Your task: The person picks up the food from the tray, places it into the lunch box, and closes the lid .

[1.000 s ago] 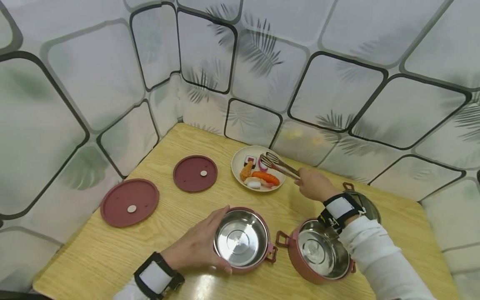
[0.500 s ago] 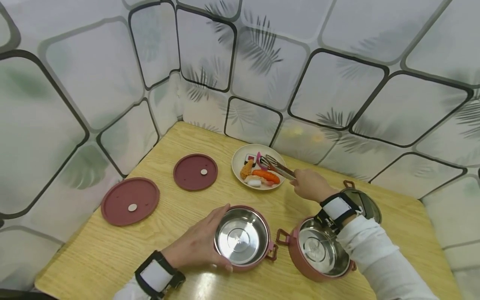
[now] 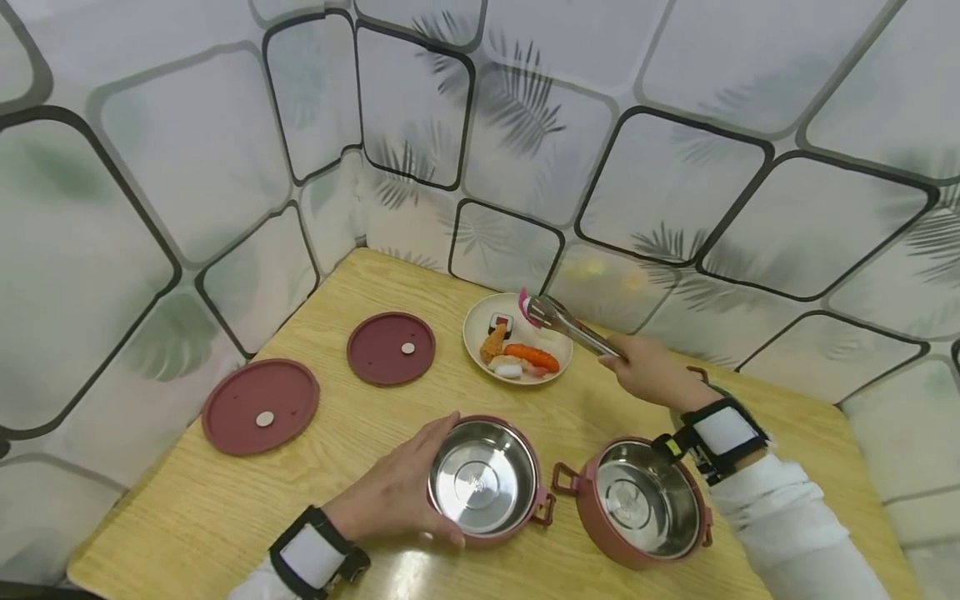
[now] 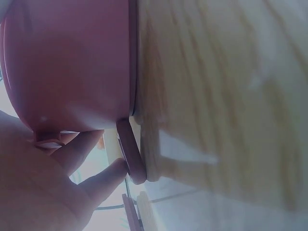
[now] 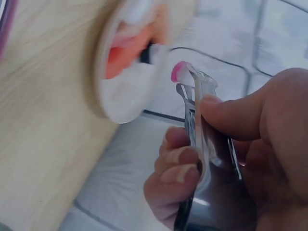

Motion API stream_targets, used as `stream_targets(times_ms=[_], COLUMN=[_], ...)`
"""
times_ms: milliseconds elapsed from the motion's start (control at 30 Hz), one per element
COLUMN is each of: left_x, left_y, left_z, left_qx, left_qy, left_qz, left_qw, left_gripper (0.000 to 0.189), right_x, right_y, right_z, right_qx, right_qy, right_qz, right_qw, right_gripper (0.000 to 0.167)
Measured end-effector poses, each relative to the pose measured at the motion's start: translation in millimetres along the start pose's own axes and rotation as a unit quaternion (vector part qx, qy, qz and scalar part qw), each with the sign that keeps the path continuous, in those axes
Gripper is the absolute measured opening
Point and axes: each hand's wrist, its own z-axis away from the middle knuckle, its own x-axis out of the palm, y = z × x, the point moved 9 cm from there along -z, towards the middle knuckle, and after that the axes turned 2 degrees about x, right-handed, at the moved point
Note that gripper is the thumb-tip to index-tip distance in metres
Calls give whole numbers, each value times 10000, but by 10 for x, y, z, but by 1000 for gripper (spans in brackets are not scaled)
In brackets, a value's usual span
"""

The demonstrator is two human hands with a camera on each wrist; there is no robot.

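Observation:
My right hand (image 3: pixel 651 372) grips metal tongs (image 3: pixel 581 333), thumb on one arm and fingers on the other. A pink-and-white food piece (image 5: pixel 181 73) is pinched in their tips, raised off the cream plate (image 3: pixel 474 354) at its back right. On that plate lie a sushi roll (image 3: pixel 501 323), a fried drumstick (image 3: pixel 492 343), an orange fried shrimp (image 3: pixel 531 357) and pale sushi (image 3: pixel 508 369). My left hand (image 3: pixel 405 481) holds the side of a small pink steel-lined pot (image 3: pixel 528 454), its fingers near the handle (image 4: pixel 130 151) in the left wrist view.
A larger pink pot (image 3: pixel 611 533) with a bare steel inside stands right of the small one. Two dark red lids (image 3: pixel 258 400), the smaller lid (image 3: pixel 390 367) further back, lie at left. Mostly behind my right wrist is a glass lid (image 3: pixel 678 417). Patterned curtains (image 3: pixel 517 183) border the table.
The tongs have closed on the pink-and-white piece and lifted it off the plate. My right hand has shifted slightly right. My left hand and the small pot stay put.

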Motion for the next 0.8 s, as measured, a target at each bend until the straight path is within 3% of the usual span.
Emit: stream_targets(times_ms=[300, 367, 467, 533, 700, 800], left_x=[-1, -5, -7, -12, -19, -8], left_y=[6, 6, 5, 3, 1, -1], left_z=[3, 5, 7, 8, 4, 1], left_qx=[14, 18, 19, 9, -13, -31], left_qy=[1, 4, 4, 24, 71, 39], left_qz=[-31, -68, -89, -89, -91, -62], left_qw=[10000, 10000, 10000, 10000, 9999, 10000], left_gripper=[143, 143, 143, 144, 144, 144], right_x=[-280, -292, -281, -231, 3, 159], right_y=[-157, -193, -262, -329, -547, -649], right_z=[523, 645, 808, 893, 1012, 1041], right_qx=[-509, -644, -869, -1085, -1733, -1915], right_qy=[-20, -172, -564, -938, -1920, -2315], right_qz=[-414, -407, -481, -600, -1011, -1099], right_qw=[9978, 9969, 9935, 9878, 9607, 9474], right_gripper=[14, 13, 27, 35, 31, 29])
